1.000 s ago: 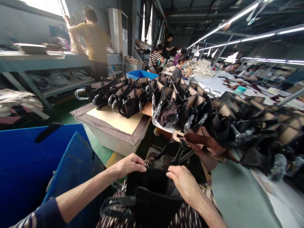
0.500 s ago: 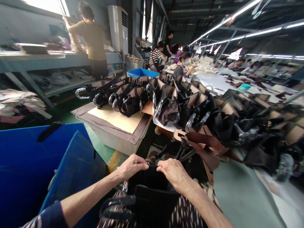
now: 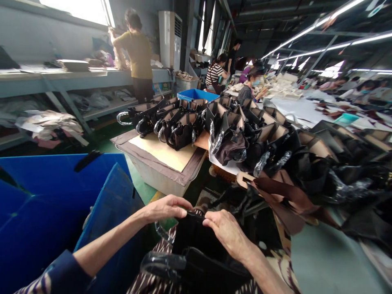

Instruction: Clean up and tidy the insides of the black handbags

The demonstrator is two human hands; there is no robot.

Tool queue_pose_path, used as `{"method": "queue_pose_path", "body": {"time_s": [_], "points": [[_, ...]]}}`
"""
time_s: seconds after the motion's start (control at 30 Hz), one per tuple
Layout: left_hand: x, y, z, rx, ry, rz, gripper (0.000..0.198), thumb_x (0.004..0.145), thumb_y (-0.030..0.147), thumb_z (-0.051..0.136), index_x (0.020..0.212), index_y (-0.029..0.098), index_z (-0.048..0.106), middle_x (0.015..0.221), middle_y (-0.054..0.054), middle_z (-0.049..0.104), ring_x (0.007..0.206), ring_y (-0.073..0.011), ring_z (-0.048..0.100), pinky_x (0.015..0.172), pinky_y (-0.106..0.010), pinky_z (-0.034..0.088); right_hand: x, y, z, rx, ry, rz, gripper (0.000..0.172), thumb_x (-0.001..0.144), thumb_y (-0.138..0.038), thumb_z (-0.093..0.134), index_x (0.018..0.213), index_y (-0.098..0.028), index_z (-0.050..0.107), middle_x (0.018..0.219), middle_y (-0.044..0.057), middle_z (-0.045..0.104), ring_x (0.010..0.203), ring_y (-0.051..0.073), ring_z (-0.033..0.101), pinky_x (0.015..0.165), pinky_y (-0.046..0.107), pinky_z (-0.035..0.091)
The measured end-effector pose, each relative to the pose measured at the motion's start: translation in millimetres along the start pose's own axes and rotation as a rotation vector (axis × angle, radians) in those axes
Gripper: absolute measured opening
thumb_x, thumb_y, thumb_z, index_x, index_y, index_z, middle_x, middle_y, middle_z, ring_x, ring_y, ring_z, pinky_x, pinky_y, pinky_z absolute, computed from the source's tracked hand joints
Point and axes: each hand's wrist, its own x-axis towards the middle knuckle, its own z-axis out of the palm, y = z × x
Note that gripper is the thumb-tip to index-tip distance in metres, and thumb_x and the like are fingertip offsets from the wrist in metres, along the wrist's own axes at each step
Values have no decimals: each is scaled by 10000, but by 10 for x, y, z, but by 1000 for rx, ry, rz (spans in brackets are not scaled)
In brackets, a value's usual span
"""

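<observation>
On my lap lies a black handbag (image 3: 196,249) with plastic-wrapped handles. My left hand (image 3: 165,207) is closed on its upper left edge by a wrapped handle. My right hand (image 3: 225,232) pinches the upper right edge, fingers curled over the rim. The two hands are close together at the bag's top. A big heap of black and brown handbags (image 3: 245,134) covers the work table ahead and to the right.
A blue plastic bin (image 3: 55,204) stands at my left. A cardboard-topped box (image 3: 159,159) holds more bags. Brown fabric pieces (image 3: 284,196) hang off the grey table (image 3: 321,257). Several people work further back by shelves (image 3: 76,77).
My hands have drawn closer together at the bag's top edge. A wrapped handle now shows under my left hand. The view has swung slightly to the left.
</observation>
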Motion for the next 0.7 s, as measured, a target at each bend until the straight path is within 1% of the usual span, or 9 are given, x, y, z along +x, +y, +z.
{"method": "queue_pose_path", "body": {"time_s": [0.07,0.1,0.2,0.33,0.43,0.57,0.7], "points": [[15,-56,12,91,15,17,440,665,402,657,1044,180,624,870,-2,603,745,-136,506,675,-213,386,-4,-7,6,11,1,2,285,844,-297,439,597,-212,556,542,-22,585,538,101,505,527,216,271],[37,-83,37,149,29,45,407,652,384,671,1007,186,644,852,4,596,745,-137,508,674,-211,386,-7,-14,10,9,2,-1,279,842,-296,444,600,-213,555,542,-22,584,538,102,504,526,217,269],[122,-132,148,247,108,137,250,710,341,624,889,179,689,794,8,586,753,-129,515,684,-200,380,-18,-39,28,-23,15,-11,273,845,-303,445,612,-218,561,554,-18,600,551,111,527,528,227,264],[182,-129,277,255,203,162,195,750,288,577,801,146,699,718,7,586,697,-110,520,651,-188,376,-20,-82,66,-72,46,-13,264,864,-320,422,679,-228,585,637,5,651,629,141,593,539,237,274],[187,-117,328,265,231,175,183,753,265,567,774,141,700,697,8,588,680,-105,524,640,-183,372,-1,-131,83,-49,31,-29,230,861,-296,432,707,-233,591,692,10,673,672,144,616,549,222,297],[200,-127,368,230,279,148,163,733,236,577,724,130,700,664,10,592,653,-103,527,621,-182,375,32,-188,83,-43,24,-2,241,844,-282,462,650,-224,592,685,14,681,675,141,623,557,213,318],[174,-146,396,173,319,136,134,704,232,609,726,149,712,676,11,611,677,-111,545,634,-175,396,-16,-170,104,-42,7,47,231,847,-280,457,677,-246,610,679,-8,674,686,137,624,564,211,353]]}}
